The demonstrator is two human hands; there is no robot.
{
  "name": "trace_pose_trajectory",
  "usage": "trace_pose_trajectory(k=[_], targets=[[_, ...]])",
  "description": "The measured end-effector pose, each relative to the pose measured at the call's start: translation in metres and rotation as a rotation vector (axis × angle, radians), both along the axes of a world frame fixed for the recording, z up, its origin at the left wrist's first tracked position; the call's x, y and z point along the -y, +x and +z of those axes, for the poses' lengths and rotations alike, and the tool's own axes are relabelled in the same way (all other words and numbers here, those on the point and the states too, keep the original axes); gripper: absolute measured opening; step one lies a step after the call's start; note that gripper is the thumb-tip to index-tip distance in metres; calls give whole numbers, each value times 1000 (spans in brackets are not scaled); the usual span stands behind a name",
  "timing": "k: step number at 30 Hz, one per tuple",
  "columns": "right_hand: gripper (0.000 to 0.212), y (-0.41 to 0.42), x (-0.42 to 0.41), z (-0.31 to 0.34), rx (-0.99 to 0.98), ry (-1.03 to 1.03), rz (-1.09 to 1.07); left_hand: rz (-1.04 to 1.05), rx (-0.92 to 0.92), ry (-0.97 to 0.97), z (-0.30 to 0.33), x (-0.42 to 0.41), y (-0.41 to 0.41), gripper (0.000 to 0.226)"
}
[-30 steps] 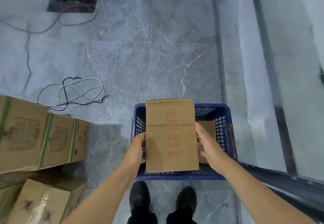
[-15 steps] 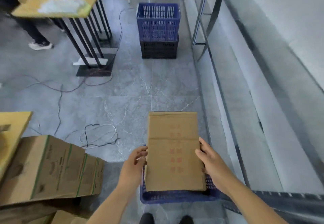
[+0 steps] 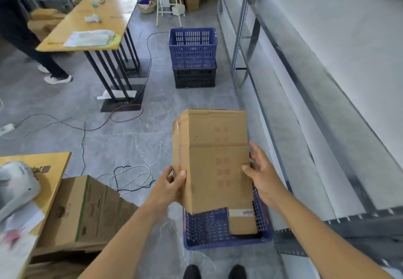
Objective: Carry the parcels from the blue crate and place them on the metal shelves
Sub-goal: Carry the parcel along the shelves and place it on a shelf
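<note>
Both hands clasp 1 long cardboard parcel [image 3: 212, 158] above the blue crate [image 3: 222, 230] at the near floor — left hand [image 3: 172, 188] on its left edge, right hand [image 3: 262, 176] on its right edge. A 2nd parcel [image 3: 243, 222] lies in the crate. The metal shelves [image 3: 305, 95] run along the right, bare.

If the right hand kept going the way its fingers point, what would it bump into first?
The right hand already touches the cardboard box it holds with the left hand. Its fingers point up-left across the box, so it would press into the box first. Beyond that seems to lie only floor, though depth is unclear.
</note>
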State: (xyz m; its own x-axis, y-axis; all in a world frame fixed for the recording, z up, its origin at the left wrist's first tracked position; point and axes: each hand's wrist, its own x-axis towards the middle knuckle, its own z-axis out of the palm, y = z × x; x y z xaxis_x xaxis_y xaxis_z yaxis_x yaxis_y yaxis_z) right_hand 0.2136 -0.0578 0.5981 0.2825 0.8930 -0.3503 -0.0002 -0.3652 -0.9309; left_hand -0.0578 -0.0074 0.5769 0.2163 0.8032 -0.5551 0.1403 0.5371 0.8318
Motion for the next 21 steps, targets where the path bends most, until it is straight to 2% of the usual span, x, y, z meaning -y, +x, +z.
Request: trace_pose_trajectory(k=[3,6,8,12,15,17,21], targets=[[82,-4,-3,25,102,62,4,-56,-8,51,24,-9,-8,100],[66,-11,-7,46,298,121,132,-58,46,83,48,-18,-14,87],[55,-18,-8,59,351,169,162,-55,78,130,65,-23,-14,83],[46,-33,-9,83,242,188,176,-62,140,195,86,-30,-16,75],[45,-43,-10,99,71,178,243,-98,146,216,97,-29,-15,63],[35,-45,-11,105,-32,151,281,-122,131,230,99,-27,-13,53],[31,-41,-12,105,-71,128,310,-110,99,224,100,-27,-13,30]])
